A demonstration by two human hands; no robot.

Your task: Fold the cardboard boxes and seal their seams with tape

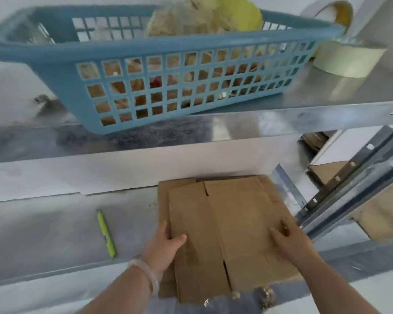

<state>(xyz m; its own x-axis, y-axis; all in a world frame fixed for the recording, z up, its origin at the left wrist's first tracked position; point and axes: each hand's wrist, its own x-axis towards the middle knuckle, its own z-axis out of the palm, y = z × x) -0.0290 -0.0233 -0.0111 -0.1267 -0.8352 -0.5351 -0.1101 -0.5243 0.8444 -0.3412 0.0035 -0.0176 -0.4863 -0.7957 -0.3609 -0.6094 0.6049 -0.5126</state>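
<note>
Head view, person's body only. Two bare forearms show, the left at 7 o'clock and the right at 5 o'clock, uncovered down to the frame edge. Left hand [166, 243]: bare. Left wrist: one bracelet [145, 271], a pale, milky-translucent, smooth rounded band, close-fitting. Right hand [290, 243]: bare; small dark mark on one finger, too blurred to identify.

Reaches forward with both bare forearms, wrists nearly straight. Pinches the left edge of the flat cardboard [232, 223] with the left grip [168, 240], thumb on top, fingers tucked beside the edge. Rests the right grip [292, 244] palm-down on it, fingers straight, slightly spread.
</note>
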